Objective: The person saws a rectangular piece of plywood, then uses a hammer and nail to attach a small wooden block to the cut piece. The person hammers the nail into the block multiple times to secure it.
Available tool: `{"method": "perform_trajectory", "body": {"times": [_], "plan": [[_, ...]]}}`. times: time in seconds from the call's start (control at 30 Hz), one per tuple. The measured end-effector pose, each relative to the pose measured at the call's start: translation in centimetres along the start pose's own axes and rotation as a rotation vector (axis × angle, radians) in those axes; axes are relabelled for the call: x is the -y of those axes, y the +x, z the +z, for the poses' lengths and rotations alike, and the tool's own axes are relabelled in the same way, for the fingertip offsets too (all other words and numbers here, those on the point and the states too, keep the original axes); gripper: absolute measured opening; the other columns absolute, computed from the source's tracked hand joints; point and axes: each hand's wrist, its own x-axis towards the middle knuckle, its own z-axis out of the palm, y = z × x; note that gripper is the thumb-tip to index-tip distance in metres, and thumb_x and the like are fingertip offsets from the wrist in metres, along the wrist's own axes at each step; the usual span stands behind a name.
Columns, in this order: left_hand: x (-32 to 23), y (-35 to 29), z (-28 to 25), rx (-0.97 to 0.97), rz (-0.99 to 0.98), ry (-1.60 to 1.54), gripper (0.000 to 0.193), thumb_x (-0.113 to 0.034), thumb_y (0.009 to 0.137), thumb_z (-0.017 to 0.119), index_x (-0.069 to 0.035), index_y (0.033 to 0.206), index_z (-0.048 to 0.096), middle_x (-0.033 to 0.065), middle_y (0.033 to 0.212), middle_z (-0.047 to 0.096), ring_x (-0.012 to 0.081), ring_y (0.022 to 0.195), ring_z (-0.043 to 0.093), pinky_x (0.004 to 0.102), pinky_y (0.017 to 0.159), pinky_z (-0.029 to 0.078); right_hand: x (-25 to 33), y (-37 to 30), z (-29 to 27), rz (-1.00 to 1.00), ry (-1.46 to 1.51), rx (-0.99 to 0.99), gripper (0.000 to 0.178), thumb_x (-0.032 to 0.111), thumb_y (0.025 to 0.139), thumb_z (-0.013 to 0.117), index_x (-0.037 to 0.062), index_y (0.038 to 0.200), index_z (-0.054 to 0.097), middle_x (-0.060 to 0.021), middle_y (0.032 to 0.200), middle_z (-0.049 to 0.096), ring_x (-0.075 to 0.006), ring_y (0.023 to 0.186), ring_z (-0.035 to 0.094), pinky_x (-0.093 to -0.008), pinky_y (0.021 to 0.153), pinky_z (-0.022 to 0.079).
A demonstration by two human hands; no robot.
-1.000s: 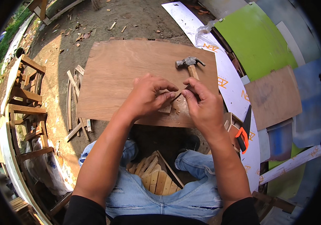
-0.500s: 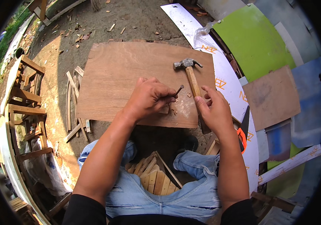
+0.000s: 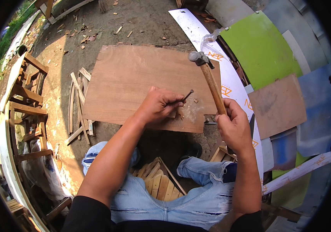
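Over a brown plywood board, my left hand is closed in a pinch around a dark nail. The nail slants, its head up and to the right; its lower end is hidden by my fingers. A small pale piece of wood shows in part beneath that hand. My right hand is wrapped around the wooden handle of a claw hammer. The hammer is raised at the board's right side, its metal head up and away from me. Wood crumbs lie on the board near the nail.
Wooden strips are heaped left of the board, beside a wooden frame. A long white printed panel runs along the right, with a green sheet and other sheets beyond. Between my legs is a slatted wooden piece.
My right hand has closed on the hammer's handle and lifted it off the board, moving slightly right. My left hand still pinches the nail in nearly the same place.
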Motion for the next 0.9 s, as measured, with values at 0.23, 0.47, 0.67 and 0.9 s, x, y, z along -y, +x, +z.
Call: {"method": "perform_trajectory", "body": {"times": [0.23, 0.47, 0.67, 0.9], "plan": [[0.5, -0.2, 0.2, -0.011, 0.023, -0.009, 0.018, -0.018, 0.090, 0.073, -0.021, 0.108, 0.076, -0.0019, 0.095, 0.076, 0.0187, 0.091, 0.069, 0.0370, 0.085, 0.035, 3.9, -5.5, -2.9, -0.165, -0.149, -0.102, 0.044, 0.003, 0.098, 0.061, -0.0010, 0.139, 0.050, -0.0065, 0.098, 0.063, -0.0092, 0.096, 0.061, -0.0246, 0.082, 0.052], [0.1, -0.2, 0.3, -0.071, 0.086, 0.033, 0.010, -0.005, 0.089, 0.072, -0.008, 0.098, 0.072, 0.0059, 0.088, 0.074, 0.0259, 0.082, 0.071, 0.0338, 0.072, 0.053, 2.9, -4.8, -2.3, -0.500, -0.256, -0.205, 0.064, -0.012, 0.090, 0.060, 0.0021, 0.151, 0.046, -0.0180, 0.125, 0.067, -0.0191, 0.101, 0.068, -0.0288, 0.089, 0.053], [-0.1, 0.0, -0.1, -0.023, 0.113, 0.039, 0.012, -0.004, 0.088, 0.072, -0.008, 0.099, 0.072, 0.0079, 0.087, 0.073, 0.0257, 0.082, 0.071, 0.0339, 0.072, 0.053, 3.8, -5.3, -1.2, -0.350, -0.463, 0.010, 0.064, -0.010, 0.092, 0.059, 0.0021, 0.153, 0.044, -0.0213, 0.132, 0.064, -0.0192, 0.117, 0.062, -0.0305, 0.099, 0.049], [-0.3, -0.2, -0.1, -0.039, 0.071, 0.044, 0.012, -0.005, 0.087, 0.073, -0.009, 0.098, 0.072, 0.0076, 0.089, 0.073, 0.0260, 0.084, 0.071, 0.0342, 0.075, 0.052, 4.1, -5.2, -0.8, -0.609, -0.467, -0.180, 0.070, -0.012, 0.085, 0.062, 0.0105, 0.150, 0.050, -0.0166, 0.088, 0.060, -0.0276, 0.073, 0.060, -0.0336, 0.072, 0.051]]}}
